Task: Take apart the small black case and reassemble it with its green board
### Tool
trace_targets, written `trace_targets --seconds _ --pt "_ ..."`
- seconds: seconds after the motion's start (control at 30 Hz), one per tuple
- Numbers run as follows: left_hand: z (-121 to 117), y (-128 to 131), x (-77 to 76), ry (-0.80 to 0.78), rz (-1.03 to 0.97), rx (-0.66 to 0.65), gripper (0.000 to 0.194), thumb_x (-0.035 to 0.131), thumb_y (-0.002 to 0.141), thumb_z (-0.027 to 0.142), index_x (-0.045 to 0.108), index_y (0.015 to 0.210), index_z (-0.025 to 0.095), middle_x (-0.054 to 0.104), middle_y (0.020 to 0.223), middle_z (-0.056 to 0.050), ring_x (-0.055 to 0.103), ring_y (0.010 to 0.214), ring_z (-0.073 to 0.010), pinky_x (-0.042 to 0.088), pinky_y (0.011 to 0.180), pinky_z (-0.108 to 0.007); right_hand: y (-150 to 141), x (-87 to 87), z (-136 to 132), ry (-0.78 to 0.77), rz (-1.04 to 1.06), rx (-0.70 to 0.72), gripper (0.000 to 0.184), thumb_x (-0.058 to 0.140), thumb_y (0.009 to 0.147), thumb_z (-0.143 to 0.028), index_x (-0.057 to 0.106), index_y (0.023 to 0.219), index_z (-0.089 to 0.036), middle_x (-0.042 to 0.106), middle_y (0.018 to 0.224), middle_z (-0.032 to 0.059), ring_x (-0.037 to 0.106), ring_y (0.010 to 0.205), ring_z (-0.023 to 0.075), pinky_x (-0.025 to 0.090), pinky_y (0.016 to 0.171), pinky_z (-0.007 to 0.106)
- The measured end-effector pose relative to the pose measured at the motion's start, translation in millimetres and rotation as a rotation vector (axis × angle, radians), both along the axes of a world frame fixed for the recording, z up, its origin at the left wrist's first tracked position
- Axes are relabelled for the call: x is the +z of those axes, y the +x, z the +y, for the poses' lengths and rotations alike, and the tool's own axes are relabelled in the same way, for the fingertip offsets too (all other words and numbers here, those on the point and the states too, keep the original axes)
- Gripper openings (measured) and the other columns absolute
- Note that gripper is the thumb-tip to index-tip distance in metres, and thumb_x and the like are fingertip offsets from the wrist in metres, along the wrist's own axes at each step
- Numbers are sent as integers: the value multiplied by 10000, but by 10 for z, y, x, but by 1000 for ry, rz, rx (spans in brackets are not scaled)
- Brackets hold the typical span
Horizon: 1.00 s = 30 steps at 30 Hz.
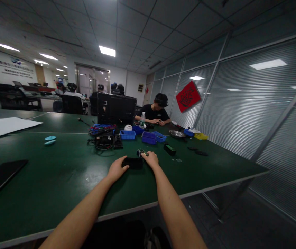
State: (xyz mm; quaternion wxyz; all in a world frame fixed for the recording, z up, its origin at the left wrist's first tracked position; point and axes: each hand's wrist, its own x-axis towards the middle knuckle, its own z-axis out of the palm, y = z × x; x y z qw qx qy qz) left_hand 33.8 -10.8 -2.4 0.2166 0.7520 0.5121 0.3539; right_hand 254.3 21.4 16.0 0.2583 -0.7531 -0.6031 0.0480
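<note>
My left hand (117,168) grips the left end of a black rectangular case (134,163), which lies on the green table (67,180). Thumb and fingers are closed round that end. Just past the case's right end, my right hand (151,160) pinches a small electronic module (141,152) with a pale-edged dark face and some green and yellow parts. Its exact kind is too small to tell. Off to the right sits another black case (169,149) with a green circuit board in its top. Small clear pieces (179,160) lie close by.
Blue bins (127,135), cables (101,130) and a black power unit (103,142) stand beyond my hands, before a monitor's back (117,108). A metal pan (177,134) is at the right. A co-worker (158,110) sits across. A dark tablet-like slab (2,176) lies left.
</note>
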Motion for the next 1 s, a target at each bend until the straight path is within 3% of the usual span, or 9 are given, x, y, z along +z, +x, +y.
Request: trace_targets --seconds 0.13,0.3,0.4,0.57,0.73,0.9,1.0 --pt "9 0 -12 2 -5 5 559 589 691 275 465 1232 218 560 1181 -57 519 1067 -207 377 926 -302 -21 11 2 2 15 48 390 541 716 -482 615 958 -185 575 953 89 538 894 213 386 741 268" --pt "35 -6 -41 11 -4 -5 558 589 692 285 466 1232 214 561 1181 -59 512 1081 -207 377 926 -297 -41 8 -34 136 -113 66 329 623 672 -278 576 990 -207 499 1063 75 495 954 194 365 809 262" --pt "34 -9 -43 6 -8 -15 552 586 696 284 466 1230 213 556 1189 -57 508 1088 -202 372 931 -294 -30 6 -36 144 -125 102 378 659 644 -303 558 998 -218 496 1070 62 474 987 206 367 817 282" --pt "33 -4 -43 -2 2 1 549 582 698 275 466 1231 212 564 1178 -55 504 1095 -205 368 938 -299 26 17 4 80 26 153 558 661 631 -440 524 1111 -191 550 1039 71 499 985 200 374 829 283" --pt "59 -8 -68 16 -12 0 550 590 693 287 471 1225 218 562 1181 -52 513 1083 -206 382 928 -296 96 35 4 9 39 143 427 686 604 -402 638 972 -191 609 1000 78 525 994 232 383 830 294" --pt "109 -17 -108 23 -34 27 556 585 692 274 464 1229 195 559 1185 -63 515 1081 -204 389 923 -295 134 26 5 26 167 196 402 701 592 -310 643 955 -146 657 824 64 603 792 199 432 700 263" --pt "139 -8 -135 33 -39 24 567 585 689 272 458 1235 182 551 1194 -71 509 1089 -207 386 927 -296 127 25 25 46 193 202 383 689 604 -256 638 955 -112 661 819 78 611 742 187 434 661 251"
